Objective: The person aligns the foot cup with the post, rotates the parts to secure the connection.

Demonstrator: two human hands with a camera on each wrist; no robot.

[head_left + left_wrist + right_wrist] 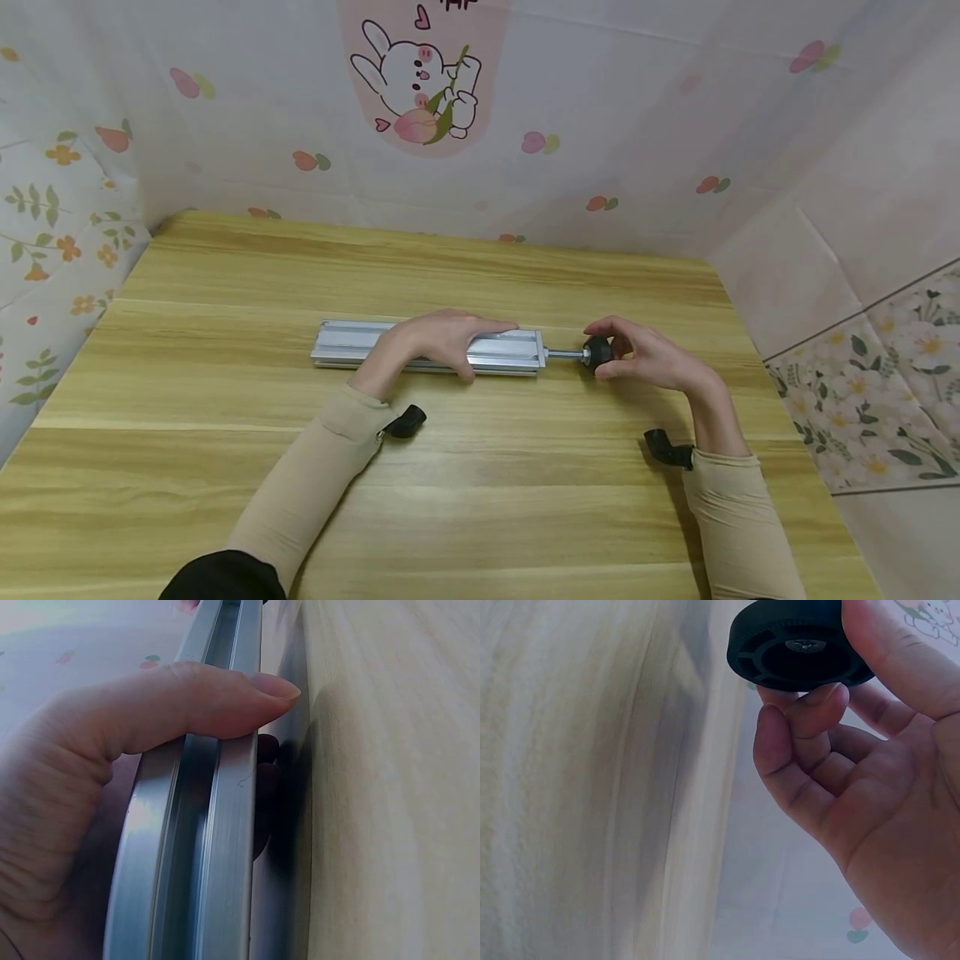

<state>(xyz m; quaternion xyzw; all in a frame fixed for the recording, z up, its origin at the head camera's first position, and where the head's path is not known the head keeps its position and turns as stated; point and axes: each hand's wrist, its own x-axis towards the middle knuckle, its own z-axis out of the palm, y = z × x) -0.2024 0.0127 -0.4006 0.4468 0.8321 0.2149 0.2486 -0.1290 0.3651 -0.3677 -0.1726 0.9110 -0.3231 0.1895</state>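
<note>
A silver aluminium extrusion profile [348, 340] lies lengthwise across the middle of the wooden table. My left hand [435, 340] grips it from above, thumb over the near side; the left wrist view shows that thumb [187, 705] crossing the grooved face, with the other fingers mostly hidden behind. From the profile's right end plate [540, 350] sticks out a threaded rod [564, 354] carrying a round black levelling foot [597, 353]. My right hand [656, 358] pinches this foot by its rim. In the right wrist view, a screw head shows in the hollow underside of the foot [754, 641].
The wooden table [480, 500] reaches to patterned cloth walls at the back, left and right. A printed rabbit [420, 83] marks the back cloth [615, 108]. Black camera mounts [407, 422] stick out from both beige sleeves [315, 475].
</note>
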